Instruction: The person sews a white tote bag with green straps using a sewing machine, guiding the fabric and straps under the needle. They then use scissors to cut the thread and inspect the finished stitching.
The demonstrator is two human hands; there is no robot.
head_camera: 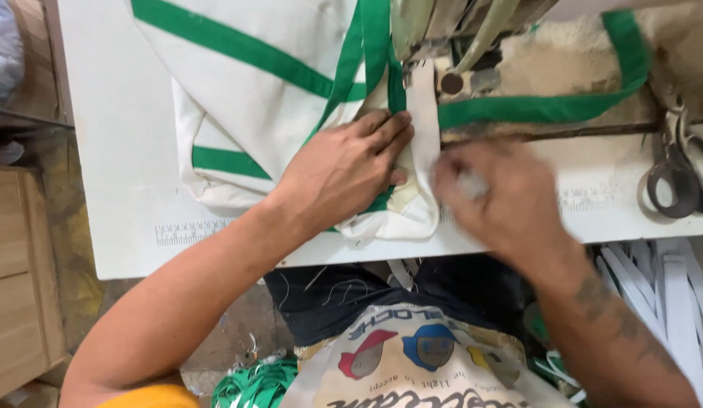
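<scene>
A white worktable (125,151) fills the upper frame, with a sewing machine (457,30) at the top centre and scissors (680,170) lying at the right edge. A cream fabric piece (246,98) trimmed with green binding tape (238,49) lies bunched at the centre, running under the machine. Several edges already carry tape; the edge at the needle looks only partly stitched, so seaming seems unfinished. The left hand (340,170) lies flat, fingers extended, pressing the fabric down beside the needle. The right hand (491,196) is blurred at centre right; whether it grips anything cannot be told. White strips (669,302) pile at lower right.
</scene>
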